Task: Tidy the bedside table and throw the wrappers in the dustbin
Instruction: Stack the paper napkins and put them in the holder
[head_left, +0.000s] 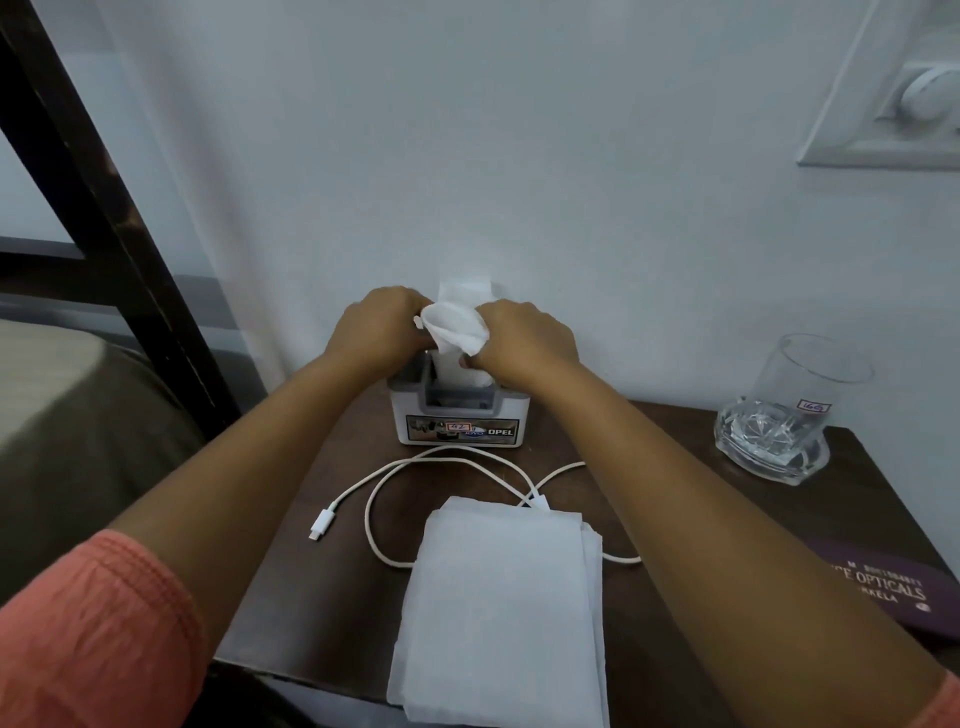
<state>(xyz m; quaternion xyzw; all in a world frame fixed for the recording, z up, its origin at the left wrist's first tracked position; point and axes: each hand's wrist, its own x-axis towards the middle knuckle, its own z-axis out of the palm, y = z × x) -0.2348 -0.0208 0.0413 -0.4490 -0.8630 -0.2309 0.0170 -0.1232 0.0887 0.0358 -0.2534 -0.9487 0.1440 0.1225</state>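
A small white and grey holder box (460, 418) labelled OPEL stands at the back of the dark wooden bedside table (322, 582), against the wall. A white tissue (456, 327) sticks up out of it. My left hand (376, 327) and my right hand (524, 340) are both closed on that tissue, one on each side, just above the holder. A stack of folded white tissues (498, 613) lies at the table's front edge. A white charging cable (395, 478) loops between the stack and the holder.
A clear glass tumbler (789, 410) sits on a glass coaster at the back right. A purple spectacle case (893, 587) lies at the right edge. A dark bed frame (104, 208) and bedding are on the left. A switch plate (893, 104) is on the wall.
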